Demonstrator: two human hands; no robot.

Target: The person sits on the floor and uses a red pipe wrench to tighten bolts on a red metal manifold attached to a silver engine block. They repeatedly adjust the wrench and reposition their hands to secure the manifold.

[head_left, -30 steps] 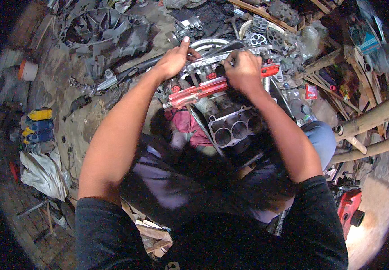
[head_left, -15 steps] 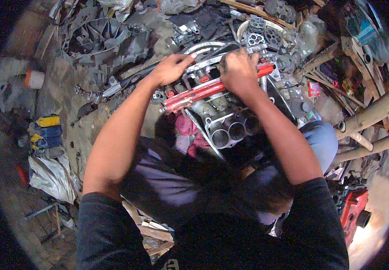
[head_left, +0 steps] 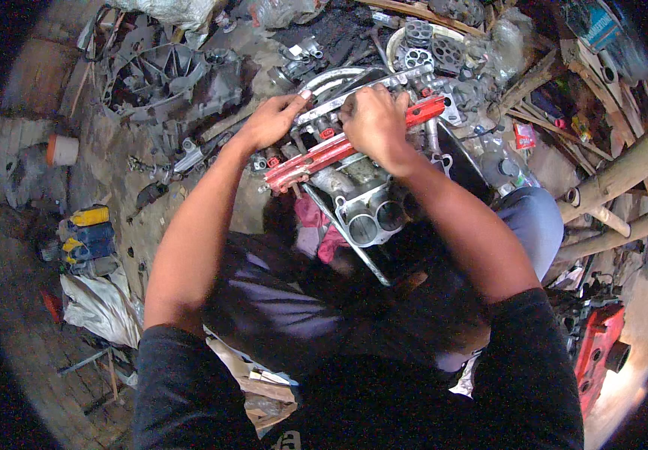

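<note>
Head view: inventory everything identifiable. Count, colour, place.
Rail: 1, red, centre
Metal bar: 1, silver, beyond rail
Bored casting: 1, grey, below centre
Cloth: 1, pink, left of casting
Ribbed housing: 1, dark grey, upper left
Perforated discs: several, grey, upper right
Tub: 1, orange-white, far left
Bottles: several, yellow and blue, left
Sack: 1, white, lower left
Poles: at least 2, tan, right
Cover: 1, red, lower right
Left hand: 1, bare, at bar's left end
Right hand: 1, bare, over rail

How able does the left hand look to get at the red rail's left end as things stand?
Probably yes: the left hand is close by, near the silver rail's left end, and the red rail looks uncovered at its left end. The right hand covers it only farther right.
</note>
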